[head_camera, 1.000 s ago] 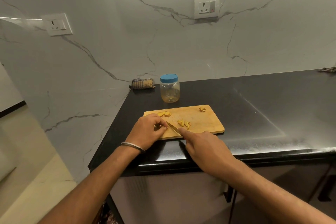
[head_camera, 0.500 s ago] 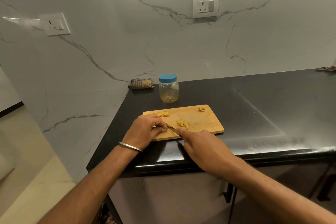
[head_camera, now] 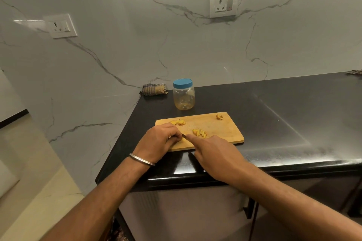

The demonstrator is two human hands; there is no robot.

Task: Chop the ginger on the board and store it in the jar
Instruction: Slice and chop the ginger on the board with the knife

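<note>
While the head view looks down on the black worktop (head_camera: 274, 115), the left hand (head_camera: 159, 140) sits curled on the near left part of the wooden board (head_camera: 225, 133), fingertips tucked as if pinning a piece of ginger that I cannot see under them. The right hand (head_camera: 217, 154) is wrapped round a knife (head_camera: 184, 135), index finger stretched along its spine; only a sliver of blade shows between the two hands. Chopped ginger (head_camera: 199, 132) lies just beyond the blade, some slices (head_camera: 178, 122) rest near the far left corner, and one lump (head_camera: 219, 117) sits by the far right corner. The jar (head_camera: 183, 97) stands behind the board, its blue lid (head_camera: 182, 82) still on.

To cut well, I judge the left knuckles should stay ahead of the fingertips. The board's near edge lies close to the worktop's front lip, so pieces could roll off there; open worktop lies to the right.
</note>
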